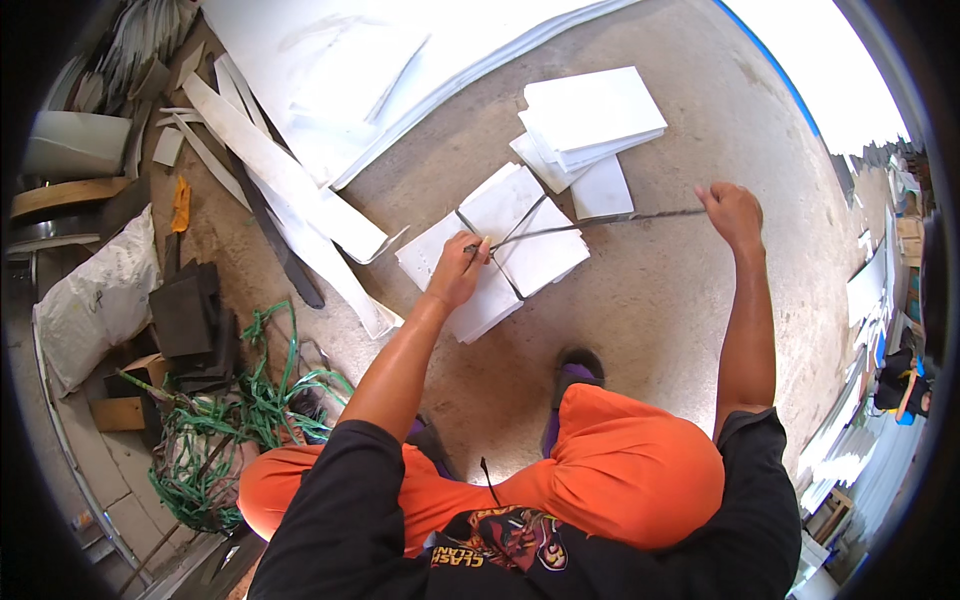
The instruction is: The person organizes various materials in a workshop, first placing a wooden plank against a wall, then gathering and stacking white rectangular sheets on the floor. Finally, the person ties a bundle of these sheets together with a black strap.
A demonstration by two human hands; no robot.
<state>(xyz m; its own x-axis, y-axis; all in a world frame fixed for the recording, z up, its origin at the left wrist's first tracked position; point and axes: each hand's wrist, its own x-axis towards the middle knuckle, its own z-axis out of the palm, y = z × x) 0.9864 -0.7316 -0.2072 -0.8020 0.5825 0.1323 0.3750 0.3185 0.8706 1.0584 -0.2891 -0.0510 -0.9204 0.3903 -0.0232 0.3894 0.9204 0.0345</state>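
A stack of white sheets (545,257) lies on the floor in front of me, with a dark cord (600,222) crossed over its top. My left hand (458,270) is closed on the cord where it crosses, pressed close to the stack's upper face. Out to the right, my right hand (735,213) is a fist around the cord's other end. Between my two hands the cord runs taut, passing over the near edge of a second pile of white sheets (597,110). That pile sits loosely fanned beyond the tied stack.
Large white sheets (330,80) lie at the far left. Beside them are long white strips (290,180) and an orange-handled tool (180,205). A tangle of green twine (215,450), dark slabs (190,315) and a white sack (100,295) crowd my left. More sheets (868,285) stand at the right.
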